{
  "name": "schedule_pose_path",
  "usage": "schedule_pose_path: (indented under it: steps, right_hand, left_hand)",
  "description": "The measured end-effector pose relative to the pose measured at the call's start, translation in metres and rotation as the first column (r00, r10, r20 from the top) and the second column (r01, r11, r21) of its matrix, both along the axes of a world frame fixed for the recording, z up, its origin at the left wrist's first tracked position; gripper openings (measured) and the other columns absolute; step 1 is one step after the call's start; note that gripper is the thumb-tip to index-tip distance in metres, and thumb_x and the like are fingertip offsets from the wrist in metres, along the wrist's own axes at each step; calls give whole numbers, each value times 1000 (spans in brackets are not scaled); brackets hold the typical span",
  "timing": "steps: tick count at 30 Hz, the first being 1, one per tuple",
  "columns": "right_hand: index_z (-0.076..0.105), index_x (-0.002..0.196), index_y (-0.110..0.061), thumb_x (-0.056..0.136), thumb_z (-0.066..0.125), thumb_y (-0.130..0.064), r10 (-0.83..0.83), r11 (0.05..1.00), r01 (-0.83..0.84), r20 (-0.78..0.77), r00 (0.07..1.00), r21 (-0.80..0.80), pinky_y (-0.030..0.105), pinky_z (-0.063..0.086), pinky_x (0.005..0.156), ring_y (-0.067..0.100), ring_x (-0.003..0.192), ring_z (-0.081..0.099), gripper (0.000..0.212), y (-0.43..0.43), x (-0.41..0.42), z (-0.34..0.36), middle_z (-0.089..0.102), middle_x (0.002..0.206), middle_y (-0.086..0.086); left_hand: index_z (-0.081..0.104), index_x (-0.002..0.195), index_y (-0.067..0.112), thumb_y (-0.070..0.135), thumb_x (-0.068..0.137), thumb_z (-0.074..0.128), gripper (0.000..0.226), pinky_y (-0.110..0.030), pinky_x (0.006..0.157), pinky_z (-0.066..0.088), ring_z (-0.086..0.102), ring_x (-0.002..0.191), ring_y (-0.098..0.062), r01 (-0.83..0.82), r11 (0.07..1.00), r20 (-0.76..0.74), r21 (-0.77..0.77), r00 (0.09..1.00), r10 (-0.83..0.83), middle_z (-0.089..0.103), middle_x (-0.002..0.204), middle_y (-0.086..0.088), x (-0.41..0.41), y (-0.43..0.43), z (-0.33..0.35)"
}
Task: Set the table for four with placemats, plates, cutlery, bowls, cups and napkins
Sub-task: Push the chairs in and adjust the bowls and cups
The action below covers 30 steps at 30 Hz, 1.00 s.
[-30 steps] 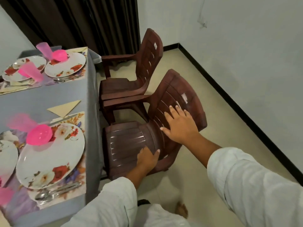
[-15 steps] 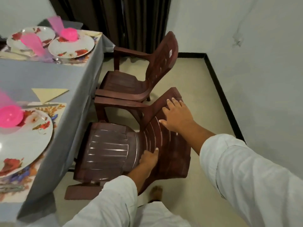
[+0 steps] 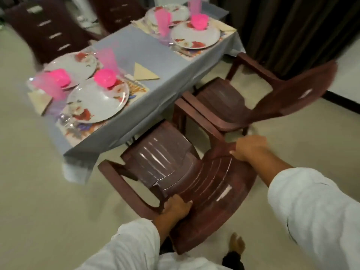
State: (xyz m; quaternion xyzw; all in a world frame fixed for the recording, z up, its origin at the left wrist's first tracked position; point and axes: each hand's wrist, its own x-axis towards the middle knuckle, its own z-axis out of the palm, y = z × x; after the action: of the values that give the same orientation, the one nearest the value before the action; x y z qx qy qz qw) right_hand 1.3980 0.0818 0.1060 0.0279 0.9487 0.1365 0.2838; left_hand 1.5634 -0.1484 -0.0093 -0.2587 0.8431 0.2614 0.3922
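A brown plastic chair stands at the table's near side, its seat partly under the grey tablecloth. My left hand grips the lower left edge of its backrest and my right hand grips the backrest's top right edge. On the table lie floral plates, pink bowls, pink cups, a folded cream napkin and cutlery on floral placemats. A further pair of settings sits at the far end.
A second brown chair stands right beside the one I hold, toward a dark curtain. Two more chairs stand across the table. My bare foot is on the pale floor behind the chair.
My view has swung left and back, so the whole table shows. Both hands have shifted from lying on the backrest to gripping its edges, and the chair sits closer under the table.
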Motion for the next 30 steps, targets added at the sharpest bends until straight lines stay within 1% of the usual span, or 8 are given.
schedule_pose_path:
  steps: [4,8,10,15,22,24,28,30]
  right_hand:
    - [51,146,-22,89,53,-69,103,995,-102,83,991,-14,45,42,109,31,139,47,74,25,-16,-1,47,154,6]
    - [53,144,-17,87,55,-71,43,991,-26,126,991,-132,46,45,105,35,132,53,79,32,-26,-4,53,148,11]
    - [57,141,-15,87,58,-68,43,983,-22,110,993,-180,46,47,104,36,128,57,75,36,-32,-10,57,143,14]
    - [61,134,-11,89,60,-60,15,968,7,84,996,-252,42,50,94,36,121,60,67,28,-46,-12,61,136,16]
    - [64,130,-12,93,53,-61,96,965,-57,144,985,-255,35,45,76,29,107,66,62,3,-72,-16,66,126,12]
    - [61,136,-12,93,50,-66,132,965,-83,187,973,-248,35,45,79,28,112,67,70,0,-71,-17,64,133,11]
    - [50,147,-12,88,46,-78,191,960,-117,289,938,-255,44,45,105,35,132,54,88,2,-86,-8,50,151,12]
    - [49,147,-13,85,45,-81,203,954,-127,279,939,-270,46,45,106,37,132,52,92,-4,-93,2,49,151,13]
  left_hand:
    - [53,140,15,66,92,51,70,-43,106,45,52,129,-32,-218,963,-32,-159,976,216,55,141,-11,24,0,22]
    - [62,120,10,28,100,63,27,-29,71,57,66,85,-22,-556,825,100,103,831,547,67,105,-9,45,-2,38]
    - [66,117,-1,24,92,73,36,-36,81,57,69,90,-27,-608,789,57,84,794,606,70,104,-14,46,-5,32]
    - [69,120,0,29,85,80,47,-30,79,47,63,88,-25,-626,778,-33,51,778,628,69,106,-13,33,-23,32]
    - [62,132,3,53,85,74,70,-31,90,46,63,105,-28,-494,868,39,-58,867,496,66,128,-15,7,-56,26]
    - [61,134,5,54,88,71,68,-32,97,45,62,116,-29,-458,886,72,-73,883,463,63,133,-14,8,-58,28]
    - [53,142,7,49,99,57,60,-32,108,39,53,133,-27,-268,952,170,-148,941,292,53,147,-12,-18,-40,51]
    - [52,143,6,46,101,53,58,-34,109,39,51,134,-29,-210,955,134,-209,961,240,52,148,-12,-39,-31,67]
